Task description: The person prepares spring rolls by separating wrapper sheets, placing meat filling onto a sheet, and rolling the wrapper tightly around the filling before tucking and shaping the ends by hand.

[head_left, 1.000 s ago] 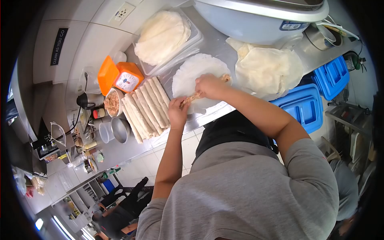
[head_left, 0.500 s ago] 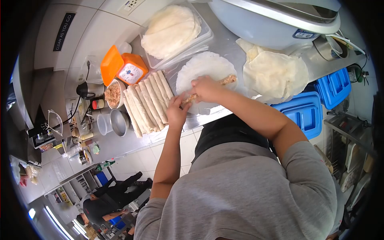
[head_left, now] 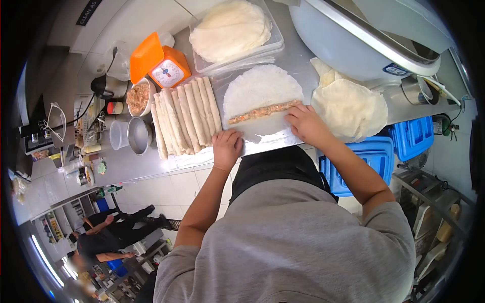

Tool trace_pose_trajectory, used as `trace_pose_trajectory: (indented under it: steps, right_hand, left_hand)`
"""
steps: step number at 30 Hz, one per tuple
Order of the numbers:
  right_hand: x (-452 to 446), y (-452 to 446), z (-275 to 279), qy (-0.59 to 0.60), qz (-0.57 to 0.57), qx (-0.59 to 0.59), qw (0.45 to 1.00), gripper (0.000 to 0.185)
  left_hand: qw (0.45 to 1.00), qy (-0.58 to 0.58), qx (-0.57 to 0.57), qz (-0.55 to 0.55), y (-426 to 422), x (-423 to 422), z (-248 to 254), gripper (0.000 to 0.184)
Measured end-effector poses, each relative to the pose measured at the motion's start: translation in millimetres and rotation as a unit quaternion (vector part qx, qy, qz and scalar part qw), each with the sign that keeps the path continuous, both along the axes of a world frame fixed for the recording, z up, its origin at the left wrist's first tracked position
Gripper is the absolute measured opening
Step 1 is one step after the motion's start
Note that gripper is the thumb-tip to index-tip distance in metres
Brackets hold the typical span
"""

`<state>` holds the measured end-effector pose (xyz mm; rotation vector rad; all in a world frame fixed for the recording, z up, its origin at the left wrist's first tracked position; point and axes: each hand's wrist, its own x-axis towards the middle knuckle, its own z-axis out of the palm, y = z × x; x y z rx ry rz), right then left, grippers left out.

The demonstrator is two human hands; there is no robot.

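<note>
A round, thin spring roll wrapper (head_left: 262,83) lies flat on the steel counter, with a long strip of minced filling (head_left: 262,112) across its lower half. My left hand (head_left: 227,146) is at the wrapper's lower left edge, fingers curled closed on it. At the right end of the filling, my right hand (head_left: 309,126) has its fingers bent together on the wrapper's right edge; the fingertips are partly hidden. Several finished spring rolls (head_left: 187,116) lie side by side left of the wrapper. To the right is a pile of loose wrappers (head_left: 348,106).
Behind are a plastic container (head_left: 278,45) of stacked wrappers, an orange kitchen scale (head_left: 177,55) and a large pale tub (head_left: 328,40). A bowl of filling (head_left: 139,98) and a metal bowl (head_left: 139,135) stand left. Blue lids (head_left: 366,159) are below right. Other people (head_left: 111,237) stand farther off.
My right hand has moved off the middle of the filling to its right end. The strip now spans the wrapper in full view. My left hand has drawn slightly down; the camera view has shifted.
</note>
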<state>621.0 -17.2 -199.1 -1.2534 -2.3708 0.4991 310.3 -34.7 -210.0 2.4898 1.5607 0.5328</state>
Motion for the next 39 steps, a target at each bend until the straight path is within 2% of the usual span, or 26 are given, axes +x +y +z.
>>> trace_pose_trajectory:
  steps: [2,5,6,9,10,13,16,17,19,20,22,23,25,26,28,31,34,39]
  right_hand:
    - [3,0,-14,0.0,-0.006,0.05,0.999,0.021]
    - [1,2,-7,0.077,-0.049,0.07,0.993,0.013]
    - [-2,6,-5,0.1,-0.082,0.082,0.988,0.01]
    - [-12,27,-3,0.149,-0.17,0.096,0.969,0.006]
    - [-18,38,-8,0.154,-0.196,0.092,0.964,0.006]
    - [-23,65,-27,0.143,-0.247,0.065,0.956,0.008]
    - [-24,74,-32,0.093,-0.261,0.043,0.96,0.009]
    - [-24,74,-32,0.071,-0.261,0.038,0.962,0.01]
    - [-31,72,-26,0.051,-0.272,0.144,0.95,0.01]
    - [-35,70,-23,0.041,-0.276,0.197,0.94,0.011]
    - [-50,65,-14,0.083,-0.155,0.167,0.97,0.014]
    - [-54,59,-12,0.103,-0.092,0.147,0.979,0.015]
    - [-51,52,-13,0.079,-0.085,0.066,0.991,0.018]
    - [-50,53,-13,0.065,-0.081,0.029,0.994,0.02]
    - [-55,56,-5,0.056,-0.055,0.036,0.996,0.023]
    - [-85,60,-2,0.031,-0.016,0.009,0.999,0.027]
    - [-99,56,-7,0.02,-0.017,0.005,1.0,0.03]
    - [-98,41,-7,0.016,-0.006,0.002,1.0,0.033]
  left_hand:
    - [1.0,-0.004,0.004,0.0,2,0,-4,0.021]
    - [0.997,-0.072,0.004,-0.002,6,2,11,0.021]
    - [0.996,-0.081,0.022,0.005,9,2,12,0.014]
    - [0.973,-0.204,0.059,0.089,36,13,3,0.01]
    - [0.953,-0.257,-0.042,0.156,44,19,4,0.015]
    - [0.937,-0.211,-0.128,0.248,70,31,10,0.017]
    - [0.962,-0.066,-0.139,0.226,82,30,6,0.017]
    - [0.977,-0.054,-0.043,0.203,81,30,3,0.017]
    - [0.977,-0.028,0.15,0.149,81,34,2,0.018]
    - [0.987,-0.021,0.133,0.091,79,36,1,0.018]
    - [0.995,-0.003,0.095,-0.025,70,44,15,0.019]
    - [0.999,0.003,0.039,-0.032,68,45,17,0.019]
    - [0.996,0.015,-0.069,-0.048,72,47,19,0.019]
    - [0.997,-0.009,-0.06,-0.048,83,46,19,0.021]
    - [0.996,-0.06,-0.047,-0.047,113,44,16,0.025]
    - [0.987,-0.019,-0.023,-0.16,168,60,9,0.032]
    - [0.968,0.103,0.004,-0.23,195,68,0,0.036]
    - [0.968,0.07,0.01,-0.242,201,62,-10,0.035]
